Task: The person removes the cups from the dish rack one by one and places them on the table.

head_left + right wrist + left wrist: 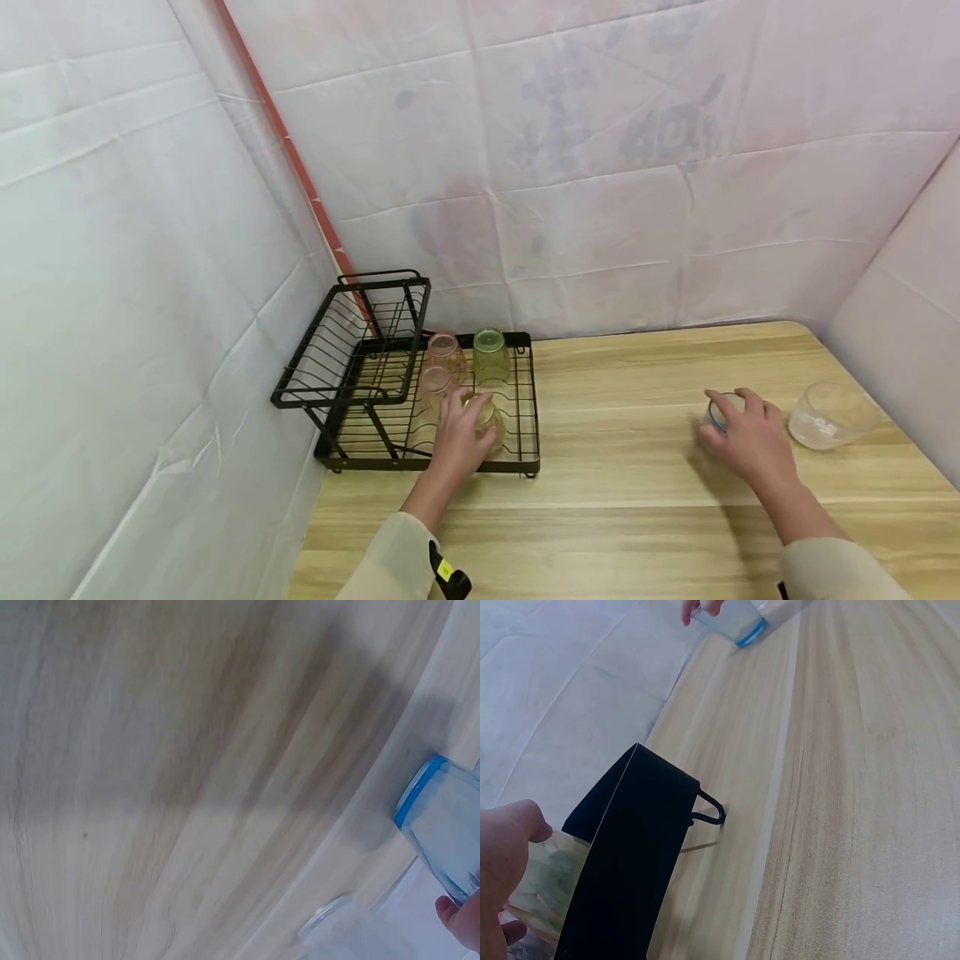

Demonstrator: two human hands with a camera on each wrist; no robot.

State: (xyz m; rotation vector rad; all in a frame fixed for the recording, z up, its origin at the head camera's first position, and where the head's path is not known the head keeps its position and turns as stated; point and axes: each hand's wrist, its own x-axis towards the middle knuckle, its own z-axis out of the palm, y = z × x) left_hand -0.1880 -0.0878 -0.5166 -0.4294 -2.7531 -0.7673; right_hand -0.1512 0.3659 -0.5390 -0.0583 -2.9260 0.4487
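My left hand (461, 433) grips a yellow glass (491, 423) at the front right of the black dish rack (534, 433). In the left wrist view, thumb and fingers are about the yellowish glass (551, 881), behind the rack's dark edge. Over on the right, my right hand (753, 437) holds a blue-tinted glass (722, 410) between thumb and fingers. Its bright blue rim (417, 791) faces the table in the right wrist view; I cannot tell whether it touches. A clear glass (828, 417) is just right of that hand.
Two pink glasses (446, 354) and a green glass (491, 354) stand bottom-up in the rack. The rack's raised upper tier (348, 342) is on its left. White sheeting (600, 208) walls the wooden table (615, 450) at the back and sides.
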